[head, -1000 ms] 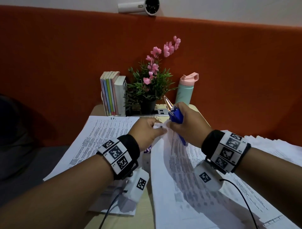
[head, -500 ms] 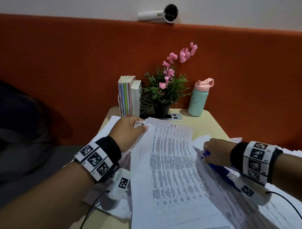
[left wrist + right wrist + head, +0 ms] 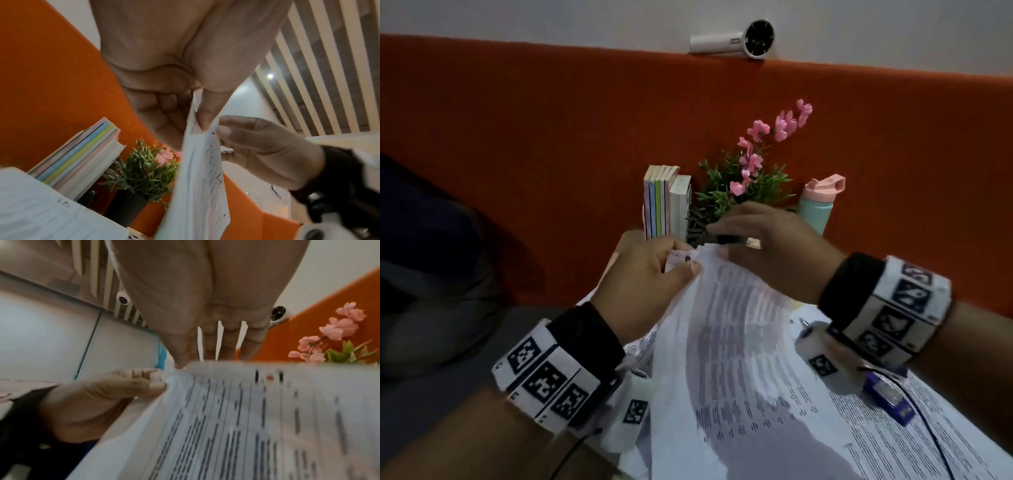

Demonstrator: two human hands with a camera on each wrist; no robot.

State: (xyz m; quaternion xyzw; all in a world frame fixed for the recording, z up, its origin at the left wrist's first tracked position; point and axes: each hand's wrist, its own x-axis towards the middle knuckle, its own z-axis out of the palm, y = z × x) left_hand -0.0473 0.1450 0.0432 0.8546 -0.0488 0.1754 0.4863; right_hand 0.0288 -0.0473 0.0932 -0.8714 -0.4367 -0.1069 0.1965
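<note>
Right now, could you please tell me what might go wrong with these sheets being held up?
The left hand pinches the lifted sheets by one corner only, so they could slip or tear there. The right hand works just in front of the plant and bottle; a quick move might topple them.

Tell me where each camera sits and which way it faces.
Head: on the head, facing forward-down; shows the left hand pinching the printed sheets, right hand beside.
Left wrist: under the wrist, looking along the palm to the pinched corner.
Right wrist: likewise, along straight fingers.
Shared: both wrist views catch the other hand at that corner.
</note>
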